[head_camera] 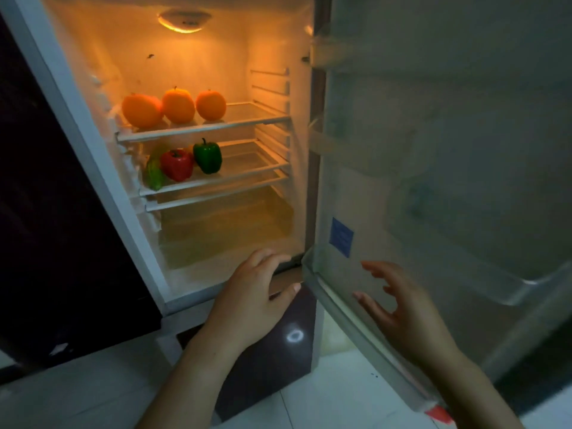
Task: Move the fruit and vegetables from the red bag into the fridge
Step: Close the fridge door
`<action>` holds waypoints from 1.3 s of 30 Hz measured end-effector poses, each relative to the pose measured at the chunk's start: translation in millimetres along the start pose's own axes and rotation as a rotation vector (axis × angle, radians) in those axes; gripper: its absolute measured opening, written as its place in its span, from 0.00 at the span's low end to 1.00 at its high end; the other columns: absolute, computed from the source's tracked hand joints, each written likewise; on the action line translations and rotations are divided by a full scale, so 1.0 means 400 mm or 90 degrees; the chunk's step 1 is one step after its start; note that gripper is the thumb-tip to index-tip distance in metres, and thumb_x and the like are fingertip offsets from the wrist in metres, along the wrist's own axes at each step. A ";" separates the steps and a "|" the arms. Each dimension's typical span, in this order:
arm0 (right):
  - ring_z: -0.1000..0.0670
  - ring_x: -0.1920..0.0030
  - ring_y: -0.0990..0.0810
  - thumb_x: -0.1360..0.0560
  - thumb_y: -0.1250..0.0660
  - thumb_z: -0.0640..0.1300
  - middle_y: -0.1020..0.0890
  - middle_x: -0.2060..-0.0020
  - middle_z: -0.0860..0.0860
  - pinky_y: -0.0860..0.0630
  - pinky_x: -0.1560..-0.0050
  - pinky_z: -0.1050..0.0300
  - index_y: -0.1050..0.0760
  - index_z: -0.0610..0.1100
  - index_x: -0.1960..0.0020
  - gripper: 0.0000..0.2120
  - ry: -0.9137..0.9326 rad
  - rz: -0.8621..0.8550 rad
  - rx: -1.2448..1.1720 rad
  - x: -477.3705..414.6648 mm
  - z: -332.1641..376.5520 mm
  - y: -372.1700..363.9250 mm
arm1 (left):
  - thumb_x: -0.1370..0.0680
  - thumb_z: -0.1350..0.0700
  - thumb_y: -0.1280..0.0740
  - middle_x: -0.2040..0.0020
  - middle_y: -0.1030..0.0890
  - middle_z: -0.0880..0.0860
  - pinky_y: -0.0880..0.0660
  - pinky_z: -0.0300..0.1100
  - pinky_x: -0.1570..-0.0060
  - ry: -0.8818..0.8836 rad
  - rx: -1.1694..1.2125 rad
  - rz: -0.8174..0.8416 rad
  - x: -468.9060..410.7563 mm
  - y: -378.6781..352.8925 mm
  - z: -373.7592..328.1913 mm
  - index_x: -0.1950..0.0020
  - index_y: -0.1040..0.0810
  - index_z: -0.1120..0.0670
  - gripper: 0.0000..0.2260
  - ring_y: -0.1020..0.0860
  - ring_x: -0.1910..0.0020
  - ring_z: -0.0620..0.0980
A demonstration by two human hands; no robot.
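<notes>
The fridge [93, 150] stands open with its lamp on. Three oranges [178, 105] sit in a row on the upper glass shelf. On the shelf below lie a red pepper [177, 165], a green pepper [208, 157] and a pale green vegetable [153, 174] at the left. My left hand [253, 292] rests at the fridge's bottom front edge, fingers relaxed and empty. My right hand [399, 308] hovers with spread fingers in front of the open door's lower rack [340, 305], holding nothing. The red bag is out of view.
The open door [448, 150] fills the right side, with clear racks on its inside. A dark cabinet front [46, 212] stands at the left. The lower fridge compartment [223, 230] holds nothing visible. Pale floor tiles [77, 391] lie below.
</notes>
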State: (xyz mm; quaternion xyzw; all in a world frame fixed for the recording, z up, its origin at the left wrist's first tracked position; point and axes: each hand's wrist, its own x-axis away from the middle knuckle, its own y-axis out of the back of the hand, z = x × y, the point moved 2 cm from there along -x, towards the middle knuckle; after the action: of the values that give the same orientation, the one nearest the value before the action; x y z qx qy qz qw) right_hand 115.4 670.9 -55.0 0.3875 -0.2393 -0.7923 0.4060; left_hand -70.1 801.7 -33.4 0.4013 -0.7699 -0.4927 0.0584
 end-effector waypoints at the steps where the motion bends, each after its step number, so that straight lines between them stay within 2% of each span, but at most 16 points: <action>1: 0.66 0.47 0.28 0.32 0.41 0.64 0.28 0.44 0.64 0.34 0.48 0.75 0.30 0.54 0.37 0.27 -0.007 -0.009 0.000 0.022 -0.016 0.030 | 0.24 0.44 0.37 0.33 0.35 0.39 0.39 0.32 0.42 -0.009 0.010 -0.001 0.001 -0.015 -0.039 0.32 0.32 0.44 0.20 0.36 0.36 0.36; 4: 0.65 0.45 0.29 0.32 0.43 0.67 0.29 0.43 0.64 0.35 0.47 0.76 0.30 0.53 0.37 0.28 -0.014 -0.014 0.010 0.095 -0.058 0.113 | 0.24 0.44 0.37 0.35 0.33 0.38 0.37 0.32 0.43 -0.020 0.036 0.002 0.010 -0.075 -0.155 0.33 0.31 0.44 0.19 0.34 0.38 0.36; 8: 0.65 0.43 0.30 0.31 0.44 0.69 0.30 0.43 0.65 0.33 0.43 0.70 0.31 0.55 0.35 0.29 0.009 0.024 0.000 0.219 -0.116 0.228 | 0.25 0.44 0.35 0.36 0.33 0.36 0.37 0.32 0.43 0.021 0.099 0.005 0.054 -0.185 -0.311 0.34 0.31 0.41 0.19 0.35 0.40 0.33; 11: 0.72 0.45 0.34 0.32 0.46 0.69 0.36 0.43 0.72 0.39 0.44 0.79 0.35 0.60 0.34 0.28 0.017 0.059 0.004 0.311 -0.172 0.324 | 0.25 0.45 0.35 0.37 0.35 0.36 0.38 0.32 0.42 0.042 0.117 0.005 0.112 -0.270 -0.415 0.33 0.33 0.42 0.21 0.36 0.40 0.33; 13: 0.72 0.45 0.36 0.31 0.46 0.68 0.38 0.42 0.72 0.41 0.46 0.82 0.37 0.61 0.33 0.28 0.030 0.072 0.025 0.352 -0.214 0.384 | 0.25 0.45 0.35 0.37 0.35 0.36 0.38 0.33 0.42 0.040 0.116 -0.013 0.145 -0.312 -0.475 0.32 0.33 0.42 0.21 0.36 0.39 0.33; 15: 0.68 0.42 0.35 0.31 0.45 0.67 0.37 0.40 0.69 0.40 0.43 0.77 0.38 0.62 0.34 0.27 0.038 0.062 0.033 0.373 -0.254 0.437 | 0.25 0.46 0.34 0.36 0.35 0.36 0.37 0.33 0.41 0.030 0.111 -0.055 0.161 -0.332 -0.530 0.32 0.33 0.42 0.22 0.37 0.38 0.32; 17: 0.63 0.41 0.31 0.30 0.44 0.65 0.34 0.40 0.65 0.33 0.40 0.68 0.37 0.61 0.35 0.25 0.044 0.029 0.018 0.375 -0.286 0.485 | 0.25 0.47 0.34 0.35 0.35 0.37 0.38 0.30 0.41 0.019 0.092 -0.128 0.158 -0.325 -0.578 0.32 0.33 0.44 0.22 0.38 0.38 0.32; 19: 0.59 0.43 0.27 0.30 0.43 0.64 0.31 0.42 0.62 0.26 0.42 0.59 0.34 0.57 0.36 0.25 0.046 -0.024 0.000 0.364 -0.308 0.529 | 0.25 0.50 0.33 0.35 0.34 0.39 0.43 0.23 0.41 0.002 0.057 -0.206 0.144 -0.299 -0.624 0.32 0.32 0.47 0.22 0.38 0.37 0.33; 21: 0.57 0.46 0.26 0.31 0.43 0.63 0.29 0.43 0.59 0.24 0.45 0.57 0.32 0.53 0.36 0.26 0.047 -0.067 -0.019 0.346 -0.320 0.567 | 0.25 0.51 0.33 0.33 0.33 0.43 0.43 0.26 0.39 -0.011 0.023 -0.246 0.122 -0.271 -0.664 0.31 0.32 0.49 0.22 0.37 0.35 0.37; 23: 0.57 0.45 0.26 0.31 0.42 0.64 0.27 0.41 0.56 0.25 0.45 0.56 0.32 0.52 0.34 0.29 0.055 -0.067 -0.025 0.325 -0.328 0.590 | 0.24 0.50 0.34 0.29 0.36 0.46 0.43 0.33 0.35 -0.012 -0.024 -0.234 0.094 -0.260 -0.692 0.30 0.34 0.49 0.24 0.38 0.31 0.43; 25: 0.57 0.43 0.27 0.32 0.41 0.64 0.28 0.38 0.54 0.26 0.44 0.57 0.34 0.51 0.32 0.31 0.065 -0.056 -0.022 0.309 -0.335 0.597 | 0.24 0.49 0.35 0.26 0.39 0.47 0.45 0.36 0.34 0.013 -0.082 -0.192 0.072 -0.263 -0.698 0.27 0.37 0.49 0.26 0.41 0.28 0.47; 30: 0.58 0.44 0.29 0.31 0.36 0.59 0.29 0.39 0.51 0.27 0.46 0.60 0.36 0.48 0.31 0.32 0.059 -0.093 -0.049 0.283 -0.335 0.598 | 0.24 0.48 0.35 0.23 0.45 0.47 0.40 0.42 0.32 0.048 -0.092 -0.089 0.082 -0.289 -0.682 0.24 0.49 0.46 0.33 0.41 0.27 0.50; 34: 0.61 0.46 0.32 0.30 0.31 0.55 0.30 0.39 0.50 0.36 0.53 0.73 0.38 0.48 0.30 0.32 0.053 -0.117 -0.053 0.262 -0.333 0.602 | 0.24 0.49 0.35 0.23 0.48 0.46 0.40 0.43 0.32 0.053 -0.089 -0.104 0.097 -0.292 -0.665 0.24 0.52 0.44 0.34 0.42 0.26 0.49; 36: 0.62 0.45 0.33 0.30 0.32 0.55 0.31 0.37 0.52 0.36 0.55 0.74 0.40 0.49 0.29 0.34 0.055 -0.105 -0.069 0.255 -0.328 0.598 | 0.24 0.48 0.35 0.23 0.48 0.46 0.42 0.42 0.33 0.058 -0.078 -0.117 0.105 -0.289 -0.651 0.25 0.52 0.43 0.34 0.42 0.26 0.49; 39: 0.64 0.42 0.33 0.29 0.33 0.56 0.33 0.34 0.57 0.32 0.51 0.73 0.42 0.51 0.27 0.34 0.076 -0.067 -0.129 0.254 -0.312 0.583 | 0.24 0.48 0.35 0.23 0.47 0.45 0.42 0.42 0.33 0.072 -0.061 -0.131 0.125 -0.273 -0.627 0.25 0.51 0.42 0.33 0.42 0.26 0.49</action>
State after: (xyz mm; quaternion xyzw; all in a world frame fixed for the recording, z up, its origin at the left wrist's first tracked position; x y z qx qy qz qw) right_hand 285.4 449.1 -8.9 0.4030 -0.1128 -0.8083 0.4141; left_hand 79.2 568.2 -9.3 0.5019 -0.6957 -0.5091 0.0696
